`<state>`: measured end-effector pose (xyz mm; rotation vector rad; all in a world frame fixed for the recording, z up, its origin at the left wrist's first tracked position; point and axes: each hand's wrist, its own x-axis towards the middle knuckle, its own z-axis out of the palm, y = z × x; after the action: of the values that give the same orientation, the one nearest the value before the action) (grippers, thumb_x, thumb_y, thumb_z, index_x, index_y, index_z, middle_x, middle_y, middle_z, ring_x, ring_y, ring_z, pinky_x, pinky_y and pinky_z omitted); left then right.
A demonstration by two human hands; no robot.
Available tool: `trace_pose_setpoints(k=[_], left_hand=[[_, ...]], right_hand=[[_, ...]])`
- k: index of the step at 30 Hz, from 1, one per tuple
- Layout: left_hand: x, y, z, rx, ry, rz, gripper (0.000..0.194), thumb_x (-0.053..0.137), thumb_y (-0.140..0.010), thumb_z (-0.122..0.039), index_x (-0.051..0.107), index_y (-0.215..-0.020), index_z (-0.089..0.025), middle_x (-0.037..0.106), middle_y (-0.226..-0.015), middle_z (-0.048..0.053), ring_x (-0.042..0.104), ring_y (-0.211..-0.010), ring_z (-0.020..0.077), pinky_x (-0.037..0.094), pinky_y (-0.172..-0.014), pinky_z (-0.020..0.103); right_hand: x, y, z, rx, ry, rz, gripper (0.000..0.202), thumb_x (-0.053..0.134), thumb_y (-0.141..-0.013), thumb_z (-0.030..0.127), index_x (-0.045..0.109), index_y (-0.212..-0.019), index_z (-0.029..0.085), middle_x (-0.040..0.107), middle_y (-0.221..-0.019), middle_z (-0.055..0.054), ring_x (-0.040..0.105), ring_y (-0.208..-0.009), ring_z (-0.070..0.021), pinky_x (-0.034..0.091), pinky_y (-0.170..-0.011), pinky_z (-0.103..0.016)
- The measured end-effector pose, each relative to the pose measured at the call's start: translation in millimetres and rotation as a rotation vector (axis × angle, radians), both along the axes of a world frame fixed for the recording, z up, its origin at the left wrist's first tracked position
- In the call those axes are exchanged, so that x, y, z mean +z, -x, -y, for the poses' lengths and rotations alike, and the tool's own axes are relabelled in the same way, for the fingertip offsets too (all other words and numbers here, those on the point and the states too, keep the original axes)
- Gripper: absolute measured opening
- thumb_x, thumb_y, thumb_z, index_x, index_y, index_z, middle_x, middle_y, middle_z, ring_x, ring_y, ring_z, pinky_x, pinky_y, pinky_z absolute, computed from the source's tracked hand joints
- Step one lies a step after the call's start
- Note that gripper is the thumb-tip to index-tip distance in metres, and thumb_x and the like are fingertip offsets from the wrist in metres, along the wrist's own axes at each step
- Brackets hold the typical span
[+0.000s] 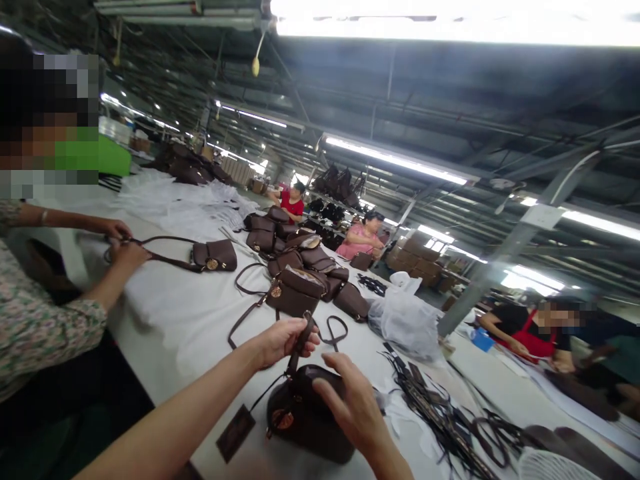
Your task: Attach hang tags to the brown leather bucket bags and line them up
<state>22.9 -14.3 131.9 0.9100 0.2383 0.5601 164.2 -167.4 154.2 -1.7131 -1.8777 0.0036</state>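
Note:
A dark brown handbag (pixel 313 427) with a round gold emblem stands on the white-covered table right in front of me. My left hand (pixel 287 340) is closed around the bag's strap (pixel 300 350) and holds it up above the bag's left end. From that end a dark hang tag (pixel 235 433) dangles on a thin cord. My right hand (pixel 350 403) rests over the bag's top right side, with thumb and fingers apart. Just beyond my hands another brown bag (pixel 295 291) lies at the front of a pile of similar bags.
Loose dark straps (pixel 435 407) lie in a heap at right, near a white basket (pixel 550 465). Clear plastic wrapping (pixel 405 320) sits behind them. At left a person in a floral sleeve (pixel 50 320) handles the strap of a small brown bag (pixel 215 256). Other people work farther back.

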Motion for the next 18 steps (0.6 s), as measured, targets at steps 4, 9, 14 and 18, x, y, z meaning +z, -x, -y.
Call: trace_pose_setpoints(k=[4, 9, 14, 18], left_hand=[[43.1, 9, 2, -0.076, -0.36, -0.001, 0.039, 0.072, -0.075, -0.046, 0.069, -0.09, -0.011, 0.064, -0.067, 0.004, 0.056, -0.056, 0.0118, 0.041, -0.059, 0.025], [70.1, 14, 14, -0.306, -0.626, -0.061, 0.036, 0.064, -0.079, -0.05, 0.069, -0.082, -0.014, 0.057, -0.057, 0.001, 0.048, -0.052, 0.0119, 0.036, -0.054, 0.025], [61.6, 17, 11, -0.019, -0.762, -0.196, 0.018, 0.066, -0.073, -0.03, 0.07, -0.085, -0.017, 0.054, -0.061, -0.003, 0.044, -0.055, 0.0122, 0.034, -0.055, 0.023], [49.7, 19, -2, 0.5, -0.952, -0.288, 0.01, 0.061, -0.073, -0.024, 0.067, -0.069, -0.018, 0.058, -0.064, -0.001, 0.048, -0.065, 0.0159, 0.033, -0.061, 0.024]], right_hand=[[26.9, -17, -19, -0.073, -0.257, -0.002, 0.047, 0.048, -0.087, 0.023, 0.043, -0.133, 0.017, 0.05, -0.134, -0.014, 0.047, -0.125, -0.0248, 0.042, -0.103, -0.044], [60.5, -14, -59, 0.116, -0.259, 0.151, 0.091, 0.053, -0.065, 0.009, 0.019, -0.149, 0.014, 0.041, -0.145, -0.016, 0.038, -0.134, -0.0267, 0.03, -0.111, -0.048], [94.9, -36, -66, 0.057, -0.086, 0.22, 0.05, 0.048, -0.068, 0.005, 0.064, -0.114, 0.018, 0.068, -0.091, -0.005, 0.062, -0.083, -0.0174, 0.047, -0.08, -0.03], [126.7, -79, -32, -0.043, -0.014, 0.126, 0.015, 0.054, -0.078, 0.022, 0.068, -0.081, 0.018, 0.062, -0.068, 0.0, 0.056, -0.065, -0.0145, 0.042, -0.062, -0.024]])
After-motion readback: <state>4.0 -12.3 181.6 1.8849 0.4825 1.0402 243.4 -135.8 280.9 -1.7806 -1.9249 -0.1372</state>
